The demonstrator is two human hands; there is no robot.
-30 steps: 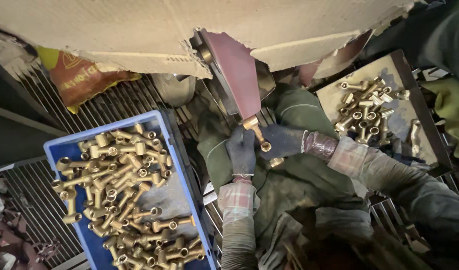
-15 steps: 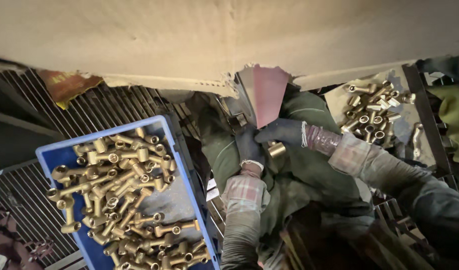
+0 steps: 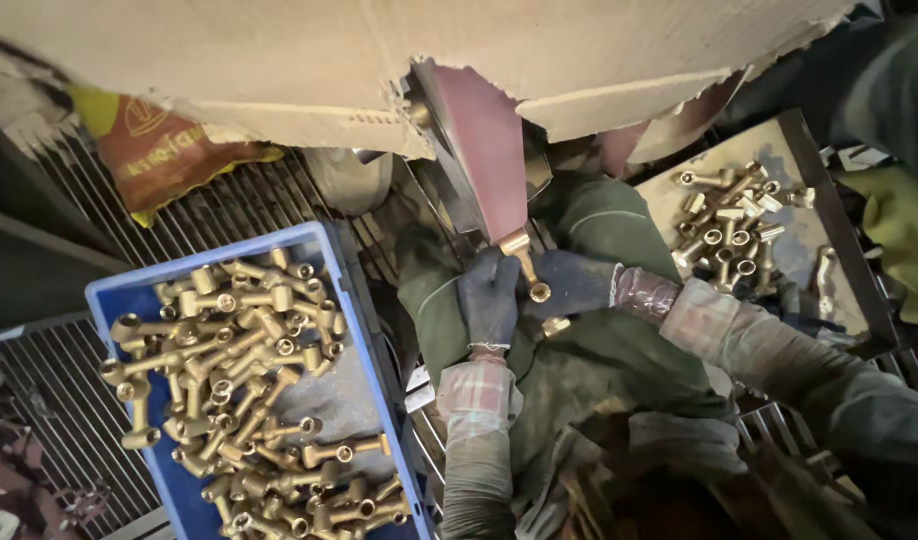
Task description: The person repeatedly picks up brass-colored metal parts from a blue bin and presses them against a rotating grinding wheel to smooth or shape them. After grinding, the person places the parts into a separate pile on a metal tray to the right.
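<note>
My left hand (image 3: 490, 297) and my right hand (image 3: 569, 284), both in dark gloves, hold one brass fitting (image 3: 528, 270) between them. The fitting's upper end presses against the reddish sanding belt (image 3: 484, 150) that slants down from under a cardboard sheet. My left hand grips from the left side and my right hand from the right, just above my green-clad lap. A blue crate (image 3: 184, 505) heaped with several brass fittings (image 3: 244, 385) sits to my lower left.
A cardboard sheet (image 3: 399, 60) covers the top of the view. A flat tray (image 3: 829, 260) with several brass fittings lies at the right. An orange and yellow bag (image 3: 164, 160) rests on the metal grating (image 3: 59, 400) at the left. Green cloth (image 3: 904, 250) hangs at the far right.
The view has shifted, with the belt and cardboard moving about in the frame. Both hands stay together on the brass fitting at the belt, and its upper end shows again against the belt.
</note>
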